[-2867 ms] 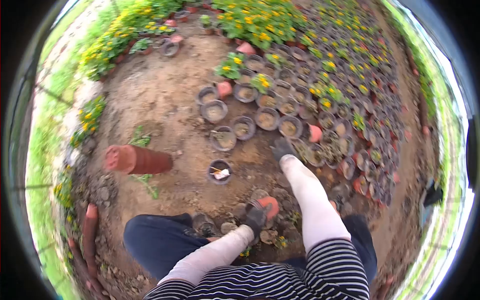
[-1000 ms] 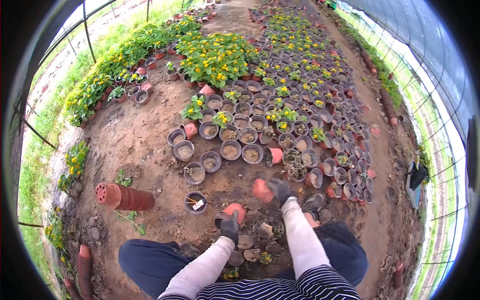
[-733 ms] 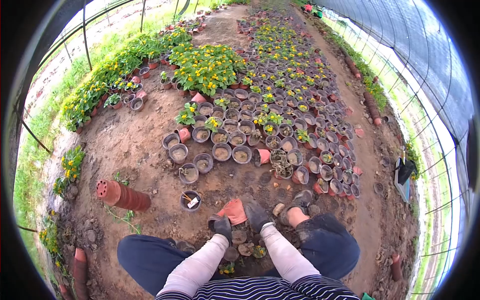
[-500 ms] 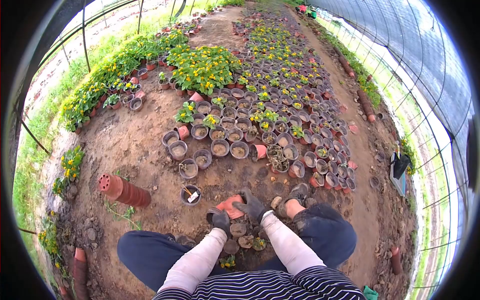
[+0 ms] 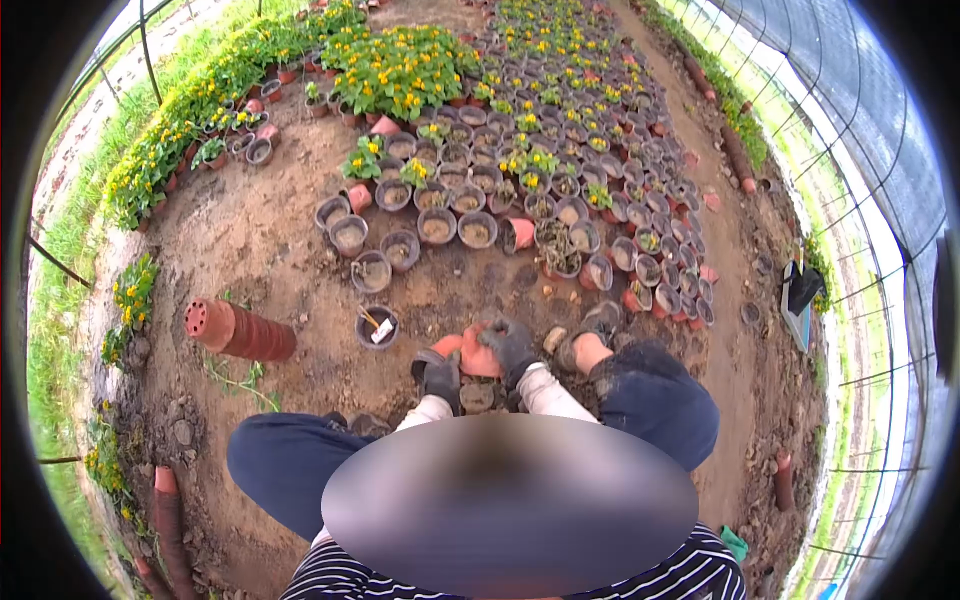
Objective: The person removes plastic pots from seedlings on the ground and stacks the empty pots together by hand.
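Between my knees, both gloved hands are at two red-orange plastic plant pots. My right hand (image 5: 510, 346), in a dark glove, is closed over the side of one plant pot (image 5: 479, 356). My left hand (image 5: 440, 380) is wrapped at the rim of the other plant pot (image 5: 446, 346), which lies tilted against the first. Just below the hands a round soil clump (image 5: 478, 396) shows in part. A blurred oval hides my forearms and the ground nearer to me. Beyond my left hand stands a soil-filled pot (image 5: 366, 338) with a stick and a white tag.
A long stack of nested red pots (image 5: 250, 333) lies to the left. Ahead are rows of soil-filled pots (image 5: 478, 230) and a dense patch of yellow flowers (image 5: 405, 75). More nested pots (image 5: 172, 525) lie at lower left. A dustpan-like tool (image 5: 800, 300) is at the right.
The view has tipped downward, and a blurred oval now covers my forearms. The pots in my hands have turned, so two red-orange pot bodies show side by side.
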Tool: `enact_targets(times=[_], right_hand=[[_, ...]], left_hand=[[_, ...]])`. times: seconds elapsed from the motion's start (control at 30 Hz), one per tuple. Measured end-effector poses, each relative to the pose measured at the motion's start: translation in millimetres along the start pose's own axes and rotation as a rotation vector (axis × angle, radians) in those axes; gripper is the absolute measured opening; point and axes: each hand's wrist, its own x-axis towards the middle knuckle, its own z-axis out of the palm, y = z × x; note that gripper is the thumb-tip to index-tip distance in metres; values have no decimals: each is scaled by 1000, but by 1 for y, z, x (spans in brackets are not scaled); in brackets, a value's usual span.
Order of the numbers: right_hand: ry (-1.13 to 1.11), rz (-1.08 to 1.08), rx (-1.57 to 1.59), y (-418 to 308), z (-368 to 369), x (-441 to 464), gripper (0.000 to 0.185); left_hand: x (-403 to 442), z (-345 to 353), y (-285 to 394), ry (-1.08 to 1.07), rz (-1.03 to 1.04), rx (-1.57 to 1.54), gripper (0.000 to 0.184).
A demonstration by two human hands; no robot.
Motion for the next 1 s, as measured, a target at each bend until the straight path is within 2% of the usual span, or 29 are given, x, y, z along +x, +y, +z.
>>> enact_targets(times=[0.07, 0.17, 0.23, 0.27, 0.4, 0.43, 0.53, 0.57, 0.67, 0.7, 0.8, 0.83, 0.93, 1.0], right_hand=[[5, 14, 47, 15, -8, 8, 21], [39, -309, -737, 17, -24, 8, 22], [415, -393, -579, -1, -24, 11, 21], [411, -390, -424, -12, -27, 16, 21], [363, -286, 86, -35, -33, 39, 22], [403, -245, 339, -23, -25, 51, 17], [189, -2, 535, -14, -35, 40, 11], [184, -109, -43, 9, -41, 41, 9], [501, -253, 3, 38, -37, 43, 10], [381, -60, 14, 38, -41, 42, 14], [155, -20, 280, 2, -18, 37, 29], [64, -120, 297, 7, -6, 38, 44], [56, -30, 491, -9, 12, 16, 52], [-147, 253, 850, -7, 19, 3, 53]], left_hand=[[0, -3, 4, 77, -144, 23, 29], [-9, 7, 43, 232, -281, 2, 41], [3, 5, 32, 272, -214, 255, 45], [0, 1, 23, 295, -193, 385, 48], [3, 9, 43, 208, -317, 83, 52], [7, 13, 34, 248, -276, -63, 50], [10, 13, 42, 179, -395, -74, 48], [8, 14, 46, 175, -377, -116, 48], [9, 21, 59, 151, -339, -196, 46], [5, 21, 66, 136, -357, -186, 44], [11, 22, 55, -6, -429, -320, 45], [13, 22, 53, -64, -456, -391, 47], [19, 27, 50, -136, -483, -727, 52], [16, 24, 65, -198, -494, -867, 52]])
